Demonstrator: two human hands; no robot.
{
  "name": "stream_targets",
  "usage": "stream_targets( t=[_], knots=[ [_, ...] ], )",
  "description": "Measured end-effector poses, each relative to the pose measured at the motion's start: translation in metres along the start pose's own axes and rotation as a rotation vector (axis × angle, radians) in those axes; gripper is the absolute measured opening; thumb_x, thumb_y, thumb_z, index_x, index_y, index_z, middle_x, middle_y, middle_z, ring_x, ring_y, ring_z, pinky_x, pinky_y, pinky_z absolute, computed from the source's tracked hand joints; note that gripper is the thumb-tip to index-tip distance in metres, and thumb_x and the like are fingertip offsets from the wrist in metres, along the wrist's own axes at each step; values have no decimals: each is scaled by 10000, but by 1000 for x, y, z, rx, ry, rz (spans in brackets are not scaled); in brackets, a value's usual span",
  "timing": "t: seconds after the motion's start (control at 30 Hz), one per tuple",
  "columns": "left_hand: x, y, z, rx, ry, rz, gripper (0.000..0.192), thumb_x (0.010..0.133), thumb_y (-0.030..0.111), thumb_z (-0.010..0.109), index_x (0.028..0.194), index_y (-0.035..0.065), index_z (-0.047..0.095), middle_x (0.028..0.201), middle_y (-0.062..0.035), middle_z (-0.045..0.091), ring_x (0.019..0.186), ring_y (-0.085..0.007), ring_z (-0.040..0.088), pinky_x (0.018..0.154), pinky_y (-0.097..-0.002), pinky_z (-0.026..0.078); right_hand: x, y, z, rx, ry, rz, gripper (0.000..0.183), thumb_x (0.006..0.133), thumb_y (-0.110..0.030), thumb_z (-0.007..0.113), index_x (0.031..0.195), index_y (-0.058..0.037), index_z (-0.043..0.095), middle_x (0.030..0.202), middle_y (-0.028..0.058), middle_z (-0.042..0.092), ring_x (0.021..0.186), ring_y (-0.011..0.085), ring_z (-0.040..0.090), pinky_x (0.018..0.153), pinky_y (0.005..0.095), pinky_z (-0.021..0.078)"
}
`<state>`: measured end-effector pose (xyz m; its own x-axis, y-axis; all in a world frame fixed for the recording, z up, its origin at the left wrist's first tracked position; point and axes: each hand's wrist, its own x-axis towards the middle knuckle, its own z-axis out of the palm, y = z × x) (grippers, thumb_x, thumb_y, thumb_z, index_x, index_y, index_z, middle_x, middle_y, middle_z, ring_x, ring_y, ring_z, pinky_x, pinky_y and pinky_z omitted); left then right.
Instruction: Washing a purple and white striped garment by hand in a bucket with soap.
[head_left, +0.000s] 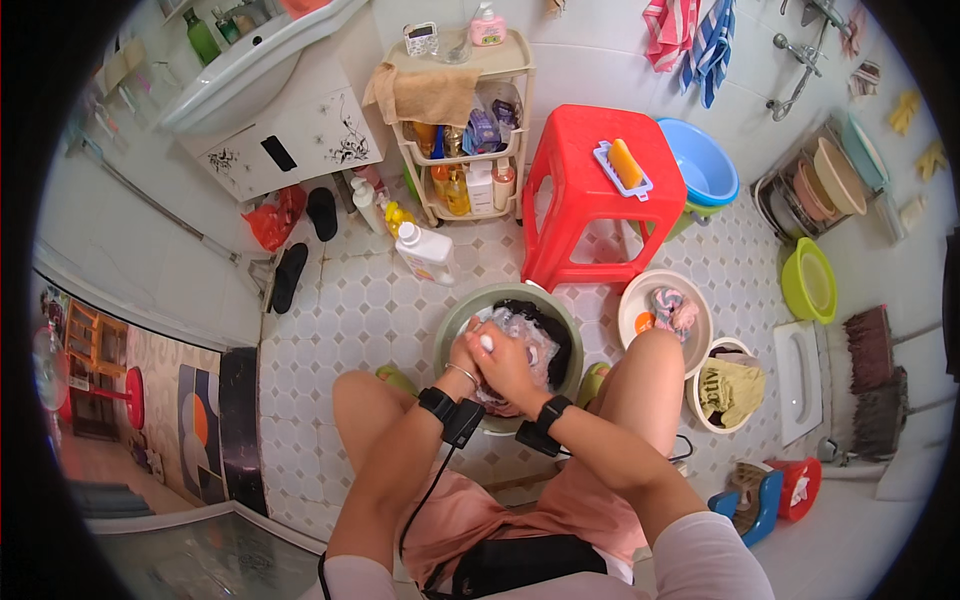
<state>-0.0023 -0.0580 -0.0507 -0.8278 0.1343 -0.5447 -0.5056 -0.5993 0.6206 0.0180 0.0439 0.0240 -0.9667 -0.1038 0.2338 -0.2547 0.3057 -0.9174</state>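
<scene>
Both my hands are pressed together over a green-grey round basin on the floor between my legs. My left hand lies against my right hand, whose fingers are bent over it. White foam or cloth shows between them; which it is I cannot tell. Under and beside the hands, the basin holds wet laundry: a black cloth along its right side and a pale, sudsy cloth. A bracelet and a black strap are on my left wrist, and another strap is on the right.
A red plastic stool bears an orange soap bar in a dish. A white detergent bottle stands beyond the basin. At the right are a cream basin with a grey-pink cloth and a bucket with a yellow garment. A shelf cart stands behind.
</scene>
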Motion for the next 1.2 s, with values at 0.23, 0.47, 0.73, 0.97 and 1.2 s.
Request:
stream_targets(
  t=[0.23, 0.47, 0.73, 0.97, 1.2],
  knots=[
    [-16, -4, 35, 27, 133, 75, 301, 880, 329, 505, 939, 43, 575, 817, -50, 602, 722, -171, 596, 650, -300, 483, 17, 24, -8, -315, 111, -3, 269, 837, -274, 551, 740, -27, 509, 672, 220, 570, 611, 389, 563, 528, 434, 440],
    [-29, 17, 20, 264, -81, -71, 211, 886, 234, 458, 942, 65, 572, 882, -22, 595, 833, -119, 550, 730, -251, 433, 19, 67, -14, -161, 53, 272, 331, 856, -330, 526, 764, -13, 558, 621, 180, 565, 597, 311, 581, 562, 390, 436],
    [-45, 37, 37, 893, -293, 74, 356, 850, 276, 564, 1073, -2, 557, 928, -35, 596, 841, -112, 547, 747, -245, 436, 25, 60, -25, 240, -133, 243, 306, 862, -314, 565, 926, -26, 485, 763, 61, 563, 697, 133, 519, 658, 281, 442],
    [-24, 27, 18, 525, -207, 201, 300, 863, 216, 559, 1065, -5, 555, 940, -51, 605, 820, -115, 573, 732, -244, 467, 25, 53, -48, 246, -516, 165, 615, 720, -301, 731, 1180, -35, 424, 1073, 58, 533, 955, 134, 490, 808, 276, 419],
    [-43, 53, 31, 162, -147, 121, 316, 891, 278, 494, 1039, 4, 552, 972, -111, 613, 837, -207, 618, 753, -319, 503, 11, 91, -40, -151, -463, 113, 439, 603, -228, 751, 979, -50, 611, 905, 114, 616, 860, 239, 570, 814, 320, 415]
  ],
)
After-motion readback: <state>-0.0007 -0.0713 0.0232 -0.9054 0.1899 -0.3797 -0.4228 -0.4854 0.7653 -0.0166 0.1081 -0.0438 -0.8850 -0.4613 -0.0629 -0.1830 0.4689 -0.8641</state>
